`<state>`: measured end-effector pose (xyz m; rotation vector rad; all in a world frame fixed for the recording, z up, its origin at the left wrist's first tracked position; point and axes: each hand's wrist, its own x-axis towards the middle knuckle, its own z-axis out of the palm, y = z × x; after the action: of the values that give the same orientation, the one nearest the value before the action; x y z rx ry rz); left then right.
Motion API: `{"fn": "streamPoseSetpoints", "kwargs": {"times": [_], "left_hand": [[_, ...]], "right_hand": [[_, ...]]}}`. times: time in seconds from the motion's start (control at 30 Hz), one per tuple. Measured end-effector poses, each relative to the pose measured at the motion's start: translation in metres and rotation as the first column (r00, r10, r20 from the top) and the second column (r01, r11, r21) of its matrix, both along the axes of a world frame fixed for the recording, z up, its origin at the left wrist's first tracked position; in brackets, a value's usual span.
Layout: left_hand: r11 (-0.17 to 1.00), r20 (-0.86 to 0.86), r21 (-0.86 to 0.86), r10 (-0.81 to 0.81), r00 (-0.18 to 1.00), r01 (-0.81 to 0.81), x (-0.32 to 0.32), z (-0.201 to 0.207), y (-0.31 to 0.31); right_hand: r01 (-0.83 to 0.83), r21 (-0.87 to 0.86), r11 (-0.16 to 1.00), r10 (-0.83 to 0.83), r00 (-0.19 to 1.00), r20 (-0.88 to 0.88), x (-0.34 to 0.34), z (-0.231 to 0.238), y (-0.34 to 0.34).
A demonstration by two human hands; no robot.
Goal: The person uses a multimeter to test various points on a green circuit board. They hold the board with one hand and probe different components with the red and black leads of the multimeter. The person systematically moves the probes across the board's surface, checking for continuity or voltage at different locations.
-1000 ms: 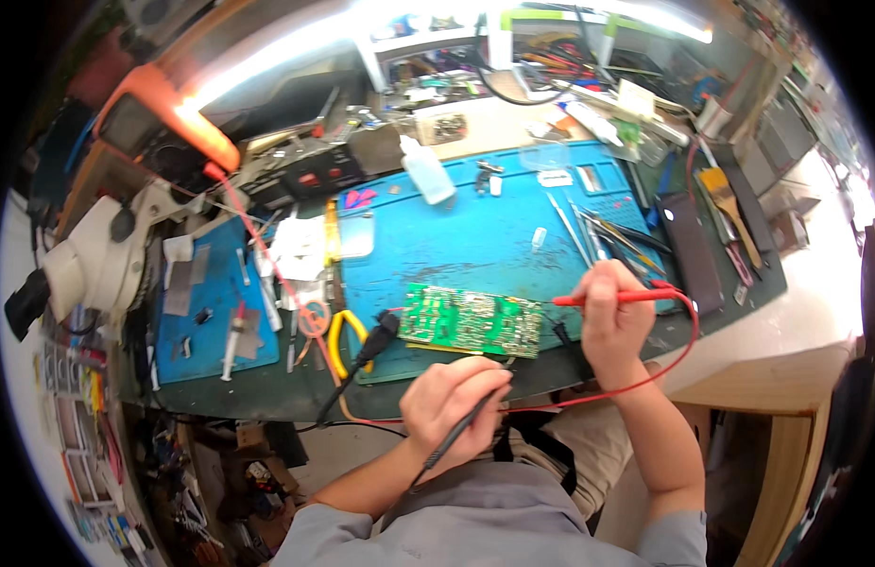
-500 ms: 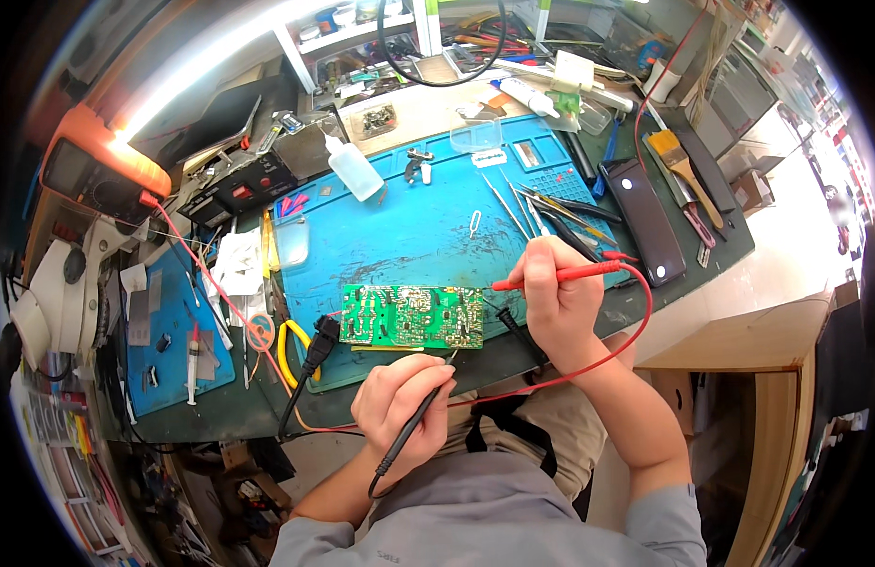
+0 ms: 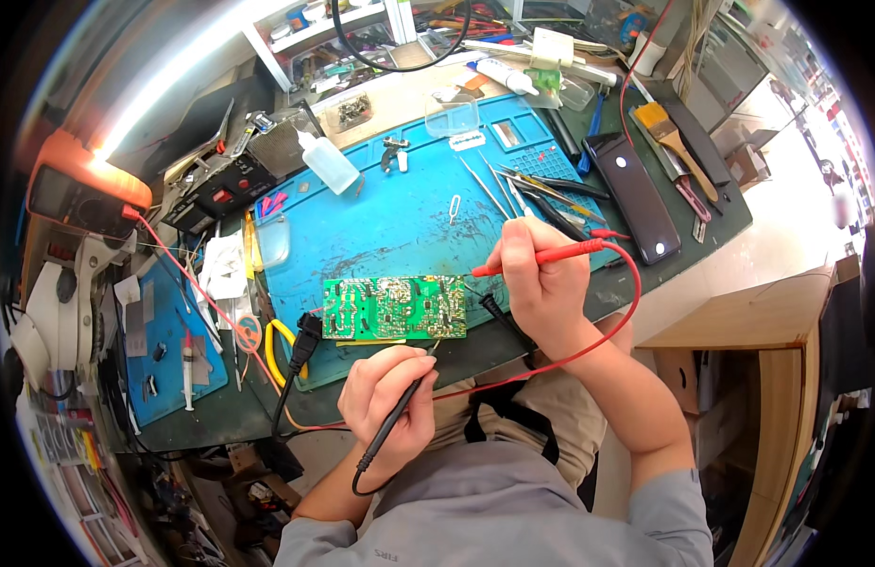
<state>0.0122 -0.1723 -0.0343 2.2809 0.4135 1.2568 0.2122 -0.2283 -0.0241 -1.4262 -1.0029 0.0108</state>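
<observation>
A green circuit board (image 3: 395, 307) lies flat on the blue work mat (image 3: 400, 217), close to the bench's near edge. My left hand (image 3: 386, 402) grips a black test probe (image 3: 392, 422) like a pen, its tip at the board's near edge. My right hand (image 3: 541, 283) holds a red test probe (image 3: 541, 257) pointing left toward the board's right end. The probe's red lead (image 3: 626, 312) loops round my right wrist. Whether either tip touches the board is too small to tell.
An orange multimeter (image 3: 88, 194) sits at the far left with a red lead running to it. A white microscope (image 3: 50, 321) stands left. Tweezers (image 3: 513, 184), a squeeze bottle (image 3: 329, 161), a black phone (image 3: 636, 194) and a brush (image 3: 674, 137) lie around the mat.
The view has swung, so the bench sits higher and further right. Both hands keep their probes at the board; the left hand has come nearer its near edge.
</observation>
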Motion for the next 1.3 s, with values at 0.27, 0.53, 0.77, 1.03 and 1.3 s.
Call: {"fn": "streamPoseSetpoints", "kwargs": {"times": [0.27,0.53,0.77,1.03,1.3], "left_hand": [[1.0,-0.019,-0.001,0.0,1.0,0.0,-0.0008,0.0008,0.0002],[0.999,-0.057,-0.016,-0.043,0.997,0.042,-0.0041,0.0035,0.0],[1.0,-0.005,0.009,-0.007,1.0,0.007,-0.0007,0.0014,0.0012],[1.0,-0.008,0.013,-0.012,1.0,0.012,-0.0001,0.0023,0.0014],[1.0,-0.003,0.016,-0.008,1.0,0.008,-0.0005,0.0012,0.0022]], "right_hand": [[0.009,0.008,1.0,-0.009,1.0,0.023,0.0008,0.0004,0.0005],[-0.035,-0.055,0.998,0.035,0.999,-0.008,0.0,0.0045,-0.0038],[-0.048,-0.042,0.998,0.047,0.998,-0.034,-0.0003,0.0042,-0.0031],[-0.02,-0.046,0.999,0.018,0.998,-0.061,-0.0006,0.0056,-0.0032],[-0.017,-0.033,0.999,0.013,0.994,-0.106,-0.0034,0.0082,-0.0027]]}}
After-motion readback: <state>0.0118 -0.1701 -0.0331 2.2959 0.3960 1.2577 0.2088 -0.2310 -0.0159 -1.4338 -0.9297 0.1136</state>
